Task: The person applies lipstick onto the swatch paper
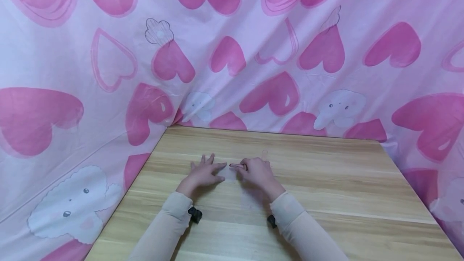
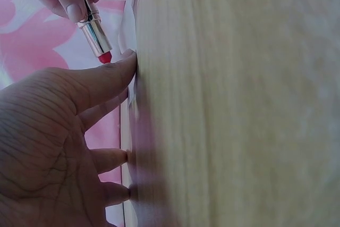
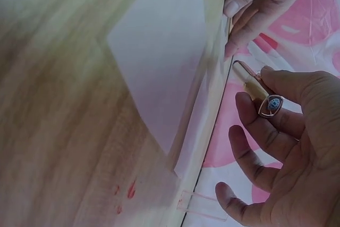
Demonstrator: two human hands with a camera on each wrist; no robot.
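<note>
In the head view, a red-tipped lipstick in a gold metal tube [image 2: 95,36] is pinched by the right hand [image 1: 258,170], its long axis directed toward 9 o'clock, tip held near the left hand [image 1: 206,173], whose fingers are spread over the pale wood-grain tabletop [image 1: 348,180].

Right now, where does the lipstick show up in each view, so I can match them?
Head: lipstick just below centre.
Left wrist: lipstick at upper left.
Right wrist: lipstick right of centre.
Shared landmark: the right hand holding it, seen in all three.
</note>
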